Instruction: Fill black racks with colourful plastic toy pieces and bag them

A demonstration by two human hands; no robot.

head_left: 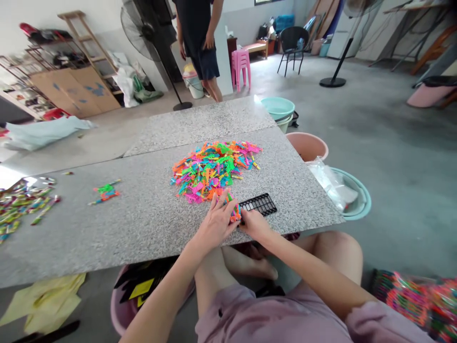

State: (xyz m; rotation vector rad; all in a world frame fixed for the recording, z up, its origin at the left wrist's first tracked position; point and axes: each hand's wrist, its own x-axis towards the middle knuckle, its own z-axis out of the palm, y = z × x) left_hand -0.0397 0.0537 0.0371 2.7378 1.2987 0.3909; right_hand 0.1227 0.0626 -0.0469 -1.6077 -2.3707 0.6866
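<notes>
A heap of small bright plastic pieces (214, 169), orange, green, pink and blue, lies on the speckled stone table (143, 224). My left hand (216, 221) is at its near edge, long fingers and thumb around a few colourful pieces (235, 213). Close against them, my right hand (256, 225) has curled fingers at the left end of a black grid tray (263, 205); its fingertips are partly hidden. The tray lies slightly slanted, its right part uncovered. Exactly how the pieces and tray meet under my hands cannot be seen.
Shiny short sticks (26, 202) are strewn at the table's left, with a small cluster of pieces (106, 190) nearer the middle. Basins (348, 190) stand along the right edge. Beneath the table is a pink tub (119, 309). A person (198, 40) stands beyond the table.
</notes>
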